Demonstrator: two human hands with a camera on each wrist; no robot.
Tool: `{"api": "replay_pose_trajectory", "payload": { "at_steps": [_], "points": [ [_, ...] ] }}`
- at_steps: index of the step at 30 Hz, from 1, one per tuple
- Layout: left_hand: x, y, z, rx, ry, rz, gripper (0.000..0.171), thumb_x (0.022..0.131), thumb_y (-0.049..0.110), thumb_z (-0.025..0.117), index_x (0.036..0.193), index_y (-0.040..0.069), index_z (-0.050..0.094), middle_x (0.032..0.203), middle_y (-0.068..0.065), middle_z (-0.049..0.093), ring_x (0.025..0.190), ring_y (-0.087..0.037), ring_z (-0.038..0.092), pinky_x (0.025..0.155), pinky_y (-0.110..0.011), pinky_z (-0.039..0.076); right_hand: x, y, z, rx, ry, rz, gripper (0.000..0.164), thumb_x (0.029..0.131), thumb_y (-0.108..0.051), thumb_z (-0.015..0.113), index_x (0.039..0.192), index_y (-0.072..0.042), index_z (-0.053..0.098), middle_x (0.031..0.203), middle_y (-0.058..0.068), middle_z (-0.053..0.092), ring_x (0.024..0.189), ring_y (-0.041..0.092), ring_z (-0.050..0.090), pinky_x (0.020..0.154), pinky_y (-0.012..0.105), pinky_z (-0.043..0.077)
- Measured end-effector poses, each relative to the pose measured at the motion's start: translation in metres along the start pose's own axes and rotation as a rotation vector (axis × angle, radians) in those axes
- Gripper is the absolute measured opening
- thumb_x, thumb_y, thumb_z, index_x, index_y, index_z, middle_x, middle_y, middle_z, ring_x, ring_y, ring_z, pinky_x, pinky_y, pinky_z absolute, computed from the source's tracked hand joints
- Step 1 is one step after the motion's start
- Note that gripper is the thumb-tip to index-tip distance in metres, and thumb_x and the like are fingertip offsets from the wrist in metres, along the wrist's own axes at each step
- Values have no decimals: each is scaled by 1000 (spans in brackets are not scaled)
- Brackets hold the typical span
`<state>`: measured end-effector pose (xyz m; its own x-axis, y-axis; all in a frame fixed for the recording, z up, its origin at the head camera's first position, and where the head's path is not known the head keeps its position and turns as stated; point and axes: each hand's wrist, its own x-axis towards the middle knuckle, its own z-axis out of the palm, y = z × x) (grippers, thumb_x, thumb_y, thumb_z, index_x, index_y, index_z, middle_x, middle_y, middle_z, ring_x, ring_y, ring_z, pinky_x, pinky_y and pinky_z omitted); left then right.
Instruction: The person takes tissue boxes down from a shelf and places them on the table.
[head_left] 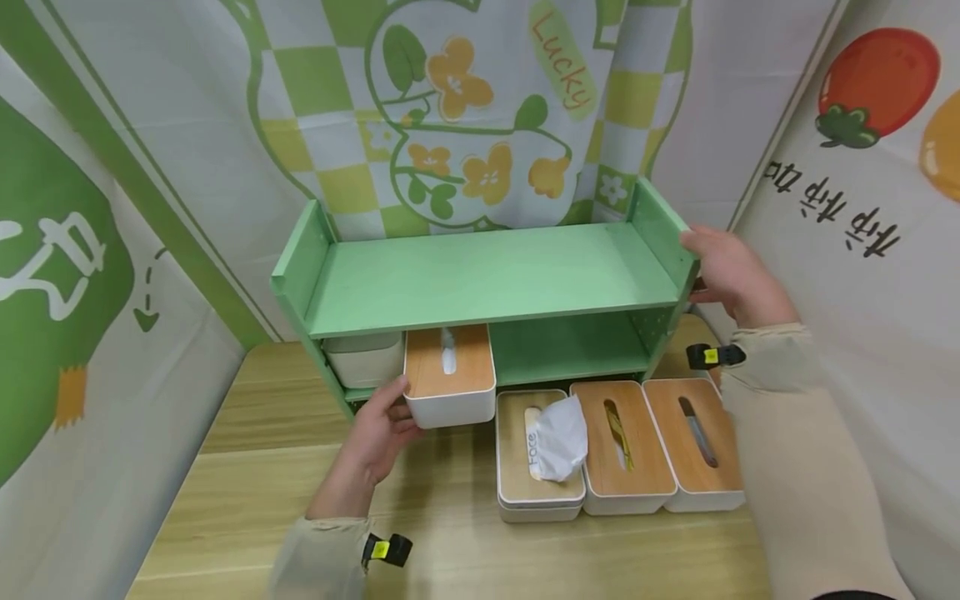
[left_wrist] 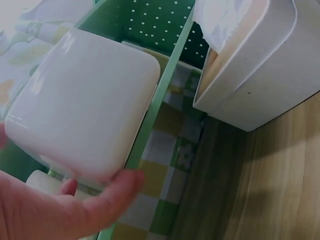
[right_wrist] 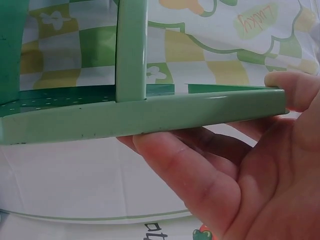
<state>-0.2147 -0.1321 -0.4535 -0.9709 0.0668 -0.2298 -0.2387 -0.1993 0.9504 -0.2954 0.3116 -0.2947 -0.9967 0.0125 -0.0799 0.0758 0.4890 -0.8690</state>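
Observation:
A white tissue box with a wood-look lid (head_left: 450, 375) sticks out from the lower level of a green two-tier shelf (head_left: 480, 275). My left hand (head_left: 382, 429) grips its left front side; in the left wrist view the box's white end (left_wrist: 90, 100) fills the space above the thumb and fingers. Deeper on that level, to the left, is a pale bin (head_left: 365, 358). At the shelf's right side panel (head_left: 663, 237), my right hand (head_left: 731, 271) holds the upper front edge. The right wrist view shows its fingers (right_wrist: 185, 170) bent around the green panel.
Before the shelf on the wooden table (head_left: 300, 467) stand several tissue boxes in a row: one with a white tissue (head_left: 561, 437) sticking out, a middle box (head_left: 622, 442) and a right box (head_left: 693, 442). Patterned cloth (head_left: 480, 108) hangs behind, with printed walls on both sides.

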Motion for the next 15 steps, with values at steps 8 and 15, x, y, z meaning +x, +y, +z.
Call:
{"api": "replay_pose_trajectory", "payload": {
  "at_steps": [8,15],
  "points": [
    [3,8,-9,67,-80,-65,61,102,31,48,148,-1,23,110,-21,56,84,-24,61,79,-37,52,1,0,-1,-15,-3,2,73,105,-56,27,160,-10,14,141,24,44,115,43,56,93,49,51],
    [7,15,-14,105,-108,-58,67,102,29,52,157,8,20,126,-28,58,88,-25,68,79,-37,55,3,-1,-2,-25,3,4,70,106,-54,27,160,-11,16,139,22,46,112,40,59,87,44,54]
  ]
}}
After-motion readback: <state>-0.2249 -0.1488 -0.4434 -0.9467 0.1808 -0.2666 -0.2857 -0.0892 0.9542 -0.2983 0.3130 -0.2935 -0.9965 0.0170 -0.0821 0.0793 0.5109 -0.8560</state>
